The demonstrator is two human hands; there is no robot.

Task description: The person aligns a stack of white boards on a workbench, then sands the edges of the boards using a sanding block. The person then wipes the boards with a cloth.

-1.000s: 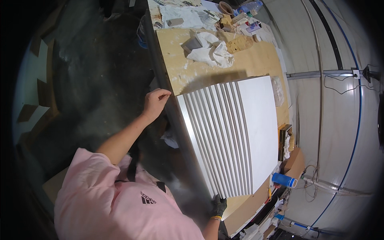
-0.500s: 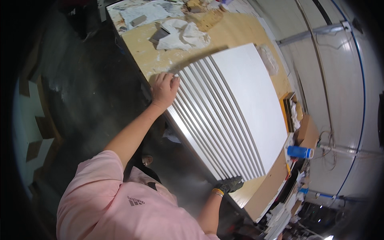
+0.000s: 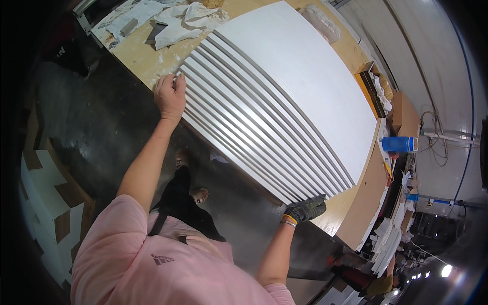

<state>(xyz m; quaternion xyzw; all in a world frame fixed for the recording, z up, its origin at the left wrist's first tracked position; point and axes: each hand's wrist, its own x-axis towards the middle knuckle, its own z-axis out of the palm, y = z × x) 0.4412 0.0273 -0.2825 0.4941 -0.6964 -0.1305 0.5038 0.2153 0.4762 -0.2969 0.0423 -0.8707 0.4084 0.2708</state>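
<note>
Left hand point(image 3: 170, 96) moved onto white panels point(image 3: 284, 94), gripping edge; right hand point(image 3: 306, 209): grip unclear; shirt point(image 3: 127, 259) bears logo point(image 3: 162, 260).

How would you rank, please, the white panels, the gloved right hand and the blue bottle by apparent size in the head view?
1. White panels, by far
2. Gloved right hand
3. Blue bottle

Bare L hand point(image 3: 170, 97) well fwd, fingers bent, thumb on R side; bare L forearm point(image 3: 147, 158) slants fwd, approx in line w/ wrist. Dk-grey-gloved R hand point(image 3: 307, 209) nearer body, fingers tog., angled R; bare R forearm point(image 3: 277, 257) pts fwd, wrist turned R.
</note>
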